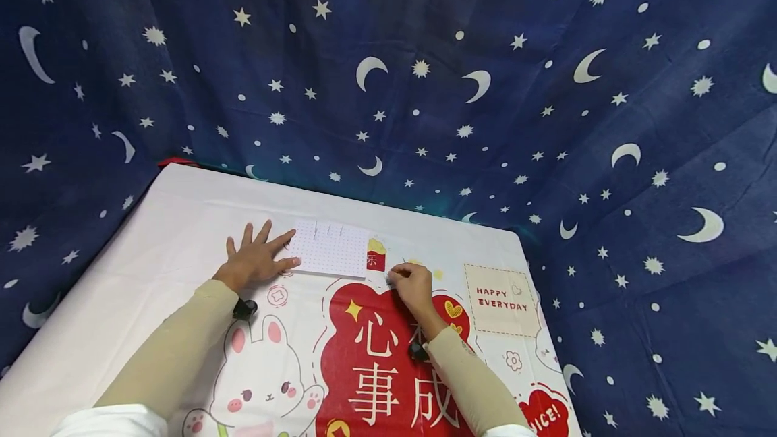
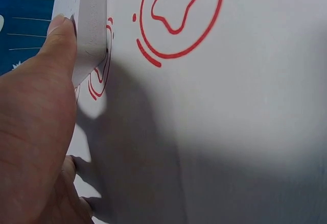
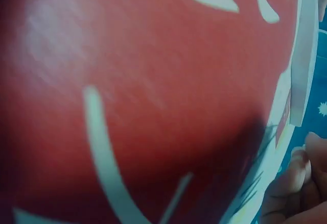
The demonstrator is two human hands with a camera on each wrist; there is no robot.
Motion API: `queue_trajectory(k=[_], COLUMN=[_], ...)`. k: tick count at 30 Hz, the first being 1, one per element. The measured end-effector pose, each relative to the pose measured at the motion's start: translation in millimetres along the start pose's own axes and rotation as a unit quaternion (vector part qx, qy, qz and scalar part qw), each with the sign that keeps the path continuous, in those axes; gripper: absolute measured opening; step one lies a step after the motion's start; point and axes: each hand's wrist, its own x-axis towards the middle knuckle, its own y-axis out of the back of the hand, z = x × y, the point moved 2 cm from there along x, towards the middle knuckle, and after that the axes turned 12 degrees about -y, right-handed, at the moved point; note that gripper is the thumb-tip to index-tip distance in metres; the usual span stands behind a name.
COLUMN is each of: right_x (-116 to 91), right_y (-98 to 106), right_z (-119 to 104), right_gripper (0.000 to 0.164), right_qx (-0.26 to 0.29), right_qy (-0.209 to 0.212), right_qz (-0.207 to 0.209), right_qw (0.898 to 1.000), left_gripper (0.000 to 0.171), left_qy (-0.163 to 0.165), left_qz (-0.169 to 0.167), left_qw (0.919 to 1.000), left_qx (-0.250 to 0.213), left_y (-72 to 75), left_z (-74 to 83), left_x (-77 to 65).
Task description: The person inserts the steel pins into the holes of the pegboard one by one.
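1. Sleeves (image 1: 176, 342) lie nearest — tan along the forearms, white at the upper ends — with a small black camera (image 1: 245, 309) under the left wrist and a like one by the right.
2. Left hand (image 1: 255, 261): fingers spread wide, set at the left end of the block, its thumb touching the edge.
3. White block (image 1: 330, 251), dotted in rows, lies on the cloth (image 1: 200, 214) between the two hands; several needles (image 2: 33, 19) stand up from its far part.
4. Right hand (image 1: 414, 285): narrow, fingertips pinched together — it holds thin pieces (image 1: 389, 281), too fine to count, just right of the block and apart from it.
5. Printed on the cloth: a rabbit (image 1: 261, 369), a big red patch (image 1: 340, 342) under the right forearm, and a "HAPPY EVERYDAY" card (image 1: 500, 282).
6. Blue curtain (image 1: 303, 120) with moons and stars hangs behind.
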Motion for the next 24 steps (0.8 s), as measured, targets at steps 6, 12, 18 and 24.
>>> queue_trajectory(k=[6,12,18,24], right_x=[-7,-9,-12,-17], right_y=[-6,-9,-15,-19], right_z=[5,7,1,-4], right_gripper=[0.01,0.015,0.03,0.029], right_qx=[-0.049,-0.089,-0.168,-0.225], right_qy=[-0.001,0.005,0.028,0.057], right_qz=[-0.013,0.007,0.009,0.001], right_qw=[0.999,0.996,0.985,0.973], left_gripper=[0.088,0.087,0.088,0.088], left_qy=[0.002,0.003,0.006,0.009], left_qz=[-0.001,-0.002,-0.002,-0.004], left_qw=[1.0,1.0,1.0,0.9999], left_qx=[-0.004,-0.005,0.003,-0.007], left_y=[2.4,1.8,1.9,0.0], left_z=[1.5,3.6,3.8,-0.6], left_x=[-1.7,-2.0,-1.5,-2.8])
